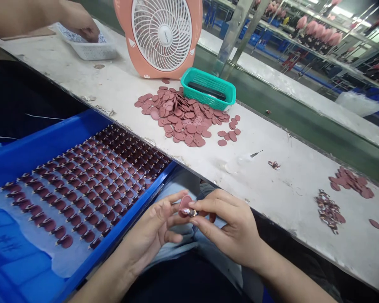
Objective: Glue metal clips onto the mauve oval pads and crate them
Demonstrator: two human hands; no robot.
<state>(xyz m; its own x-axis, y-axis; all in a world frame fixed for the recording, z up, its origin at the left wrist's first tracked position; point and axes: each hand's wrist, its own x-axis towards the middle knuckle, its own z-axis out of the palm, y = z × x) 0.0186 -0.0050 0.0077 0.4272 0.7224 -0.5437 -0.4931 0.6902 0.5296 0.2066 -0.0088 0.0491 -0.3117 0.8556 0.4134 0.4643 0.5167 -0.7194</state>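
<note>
My left hand (159, 221) has its fingers closed around the edge of a reddish-brown oval disc (185, 203) above my lap. Against that disc, my right hand (229, 223) pinches a small dark piece (192, 213) with light and gold-coloured spots between thumb and fingertips. The fingers partly hide where disc and piece meet. To the left, a blue tray (25, 155) holds many rows of similar discs with small dark figures at their ends, laid on a whitish sheet (25, 227).
On the white table (259, 176) lie a heap of discs (183, 118), a small pointed tool (256, 154) and small dark pieces (329, 210). A green basket (232, 94) and an orange fan (196, 42) stand behind. A co-worker's hand (80, 21) reaches into a white basket (96, 52).
</note>
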